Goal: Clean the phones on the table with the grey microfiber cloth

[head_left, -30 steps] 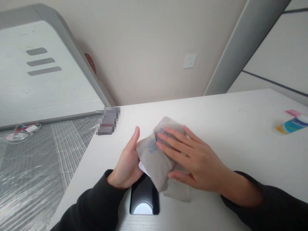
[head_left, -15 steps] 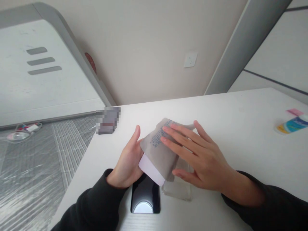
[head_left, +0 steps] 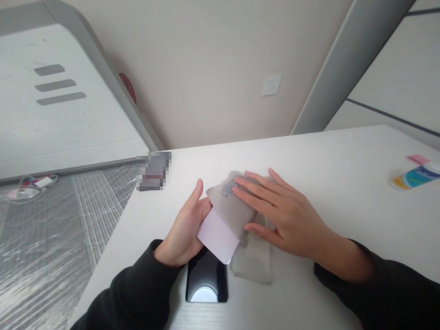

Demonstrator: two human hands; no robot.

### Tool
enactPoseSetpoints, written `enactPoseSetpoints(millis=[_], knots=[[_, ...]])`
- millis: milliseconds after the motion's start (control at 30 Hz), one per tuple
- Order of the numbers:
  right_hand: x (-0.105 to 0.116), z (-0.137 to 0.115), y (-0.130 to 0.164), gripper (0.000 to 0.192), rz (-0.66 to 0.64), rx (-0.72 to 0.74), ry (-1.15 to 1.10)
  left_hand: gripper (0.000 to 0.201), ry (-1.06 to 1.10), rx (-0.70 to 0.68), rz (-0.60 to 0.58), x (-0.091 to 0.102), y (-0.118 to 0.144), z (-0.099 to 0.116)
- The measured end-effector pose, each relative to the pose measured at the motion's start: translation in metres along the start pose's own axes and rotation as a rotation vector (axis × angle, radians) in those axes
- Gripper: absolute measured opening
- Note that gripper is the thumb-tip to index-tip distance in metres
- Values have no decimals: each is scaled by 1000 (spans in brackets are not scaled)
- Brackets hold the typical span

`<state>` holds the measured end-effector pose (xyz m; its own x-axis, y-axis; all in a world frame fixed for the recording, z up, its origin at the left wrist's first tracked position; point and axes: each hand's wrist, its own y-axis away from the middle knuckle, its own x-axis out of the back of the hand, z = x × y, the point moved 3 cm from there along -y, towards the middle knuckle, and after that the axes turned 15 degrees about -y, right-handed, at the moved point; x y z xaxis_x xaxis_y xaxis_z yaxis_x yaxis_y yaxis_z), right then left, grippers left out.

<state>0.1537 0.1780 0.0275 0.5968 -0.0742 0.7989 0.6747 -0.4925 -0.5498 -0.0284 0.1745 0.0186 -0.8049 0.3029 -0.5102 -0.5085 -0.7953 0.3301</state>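
Note:
My left hand (head_left: 187, 227) is closed round the edge of a flat, pale pink phone (head_left: 218, 236) with rounded corners, thumb sticking up. Over the phone's far part lies a grey cloth (head_left: 237, 215) printed with small blue marks. My right hand (head_left: 288, 213) holds this cloth against the phone under its outstretched fingers, the thumb at the cloth's near edge. Beneath the hands, a black phone (head_left: 207, 277) rests on the table and reflects a round light. Right beside it lies a clear phone case (head_left: 252, 263), its far part hidden by the cloth and right hand.
The white table (head_left: 330, 183) reaches to the wall. A blurred-out dark object (head_left: 153, 170) lies at its far left edge. At the right lies a blue and yellow bottle (head_left: 417, 177), with a pink item (head_left: 418, 159) behind it. Cables (head_left: 32, 188) lie on plastic sheeting at left.
The grey cloth and my right hand have slid a little away from me across the phone, so more of its pink surface shows. My left hand has barely moved.

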Motion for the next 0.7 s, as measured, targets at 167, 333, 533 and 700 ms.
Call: enactPoseSetpoints(millis=[167,333,533,700], knots=[[-9,-27,0,48,-84,188,-189,69,-5,47,43,4,4,-2],[-6,-12,0,49,-26,25,-39,69,-53,20,-14,2,3,-2],[-5,-5,0,59,-49,25,-14,70,-88,6,-1,-5,0,0],[-8,-9,0,58,-45,25,-53,66,-66,3,80,-8,1,3]])
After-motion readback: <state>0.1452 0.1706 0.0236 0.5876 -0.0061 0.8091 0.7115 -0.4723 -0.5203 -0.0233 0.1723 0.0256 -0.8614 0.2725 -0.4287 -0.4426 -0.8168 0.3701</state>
